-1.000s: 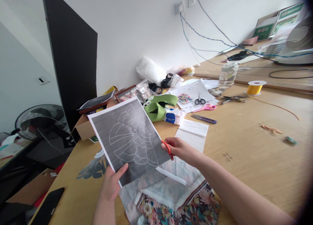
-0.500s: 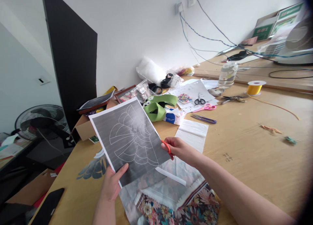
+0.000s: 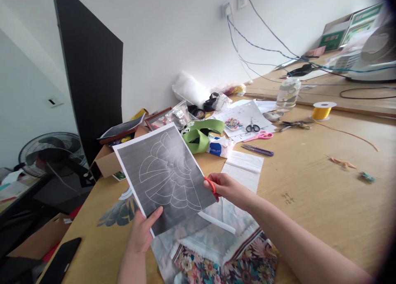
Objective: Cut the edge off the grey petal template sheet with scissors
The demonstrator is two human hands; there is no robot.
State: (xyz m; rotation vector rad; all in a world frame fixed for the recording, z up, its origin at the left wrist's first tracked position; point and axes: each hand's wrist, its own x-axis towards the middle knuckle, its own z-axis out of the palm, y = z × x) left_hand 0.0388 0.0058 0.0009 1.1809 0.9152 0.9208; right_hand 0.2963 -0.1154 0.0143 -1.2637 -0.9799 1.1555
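Observation:
A dark grey printed sheet (image 3: 168,172) with white fan-shaped outlines and a white border is held up above the table. My left hand (image 3: 143,230) grips its lower left edge, thumb on top and fingers behind. At the right edge of the sheet, my right hand (image 3: 224,188) is closed round the orange handles of a pair of scissors (image 3: 211,187); their blades are hidden behind the sheet. A narrow white paper strip (image 3: 218,222) lies under the sheet's lower right side. Below are a translucent sheet and a flowered cloth (image 3: 229,264).
Grey cut petal shapes (image 3: 116,213) lie at left, near a black phone (image 3: 62,259). Behind the sheet are green ribbon (image 3: 198,140), pink scissors (image 3: 260,136), thread snips (image 3: 257,149) and a box of coloured pins (image 3: 234,124). A yellow spool (image 3: 322,111) stands at right.
The sheet has shifted very slightly to the right. Both hands stay almost in the same place, with the scissors still at the sheet's right edge.

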